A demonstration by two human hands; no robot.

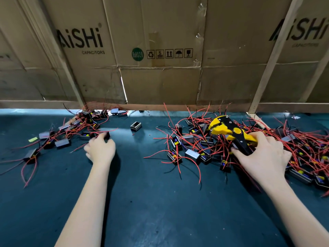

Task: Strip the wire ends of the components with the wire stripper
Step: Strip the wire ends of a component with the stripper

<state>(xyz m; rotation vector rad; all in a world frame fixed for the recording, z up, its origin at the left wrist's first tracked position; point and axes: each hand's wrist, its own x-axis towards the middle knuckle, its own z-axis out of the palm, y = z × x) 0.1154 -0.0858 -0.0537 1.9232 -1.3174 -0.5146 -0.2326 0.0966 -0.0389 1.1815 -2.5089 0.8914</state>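
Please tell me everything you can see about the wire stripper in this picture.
The wire stripper is a yellow and black hand tool, seemingly plastic with metal parts. Its head points up and to the left; the yellow front part shows a toothed edge, and a round yellow disc sits mid-body. It lies over the right pile of components with red wires. The right hand grips its handles from the lower right. The left hand does not touch it.

Yellow-black wire stripper, red wires

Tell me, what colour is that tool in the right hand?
Wire stripper: yellow and black, head view.
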